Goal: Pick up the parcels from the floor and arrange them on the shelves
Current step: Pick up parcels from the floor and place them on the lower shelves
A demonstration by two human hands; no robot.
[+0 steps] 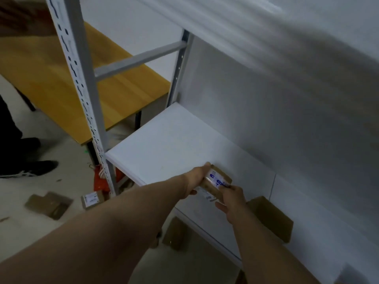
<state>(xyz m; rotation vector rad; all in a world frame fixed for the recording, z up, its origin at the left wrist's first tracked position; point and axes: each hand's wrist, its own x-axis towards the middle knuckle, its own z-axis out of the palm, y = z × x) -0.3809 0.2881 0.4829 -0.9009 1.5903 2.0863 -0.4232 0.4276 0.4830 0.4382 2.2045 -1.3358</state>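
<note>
A small brown cardboard parcel [215,182] with a white label and blue print is held over the white shelf board [164,140]. My left hand [195,179] grips its left end and my right hand [231,198] pinches its right end. A second brown parcel [271,217] lies on the shelf just right of my hands. More parcels sit on the floor: a flat brown one [49,203] at the left, a small labelled one [92,199] by the rack post, and one [176,234] under the shelf edge.
The grey perforated rack post [82,95] stands left of the shelf, with a crossbar behind. A yellow wooden table [53,78] stands beyond it. Another person's dark shoes [30,169] are on the floor at the far left. An orange bag [100,181] lies under the shelf.
</note>
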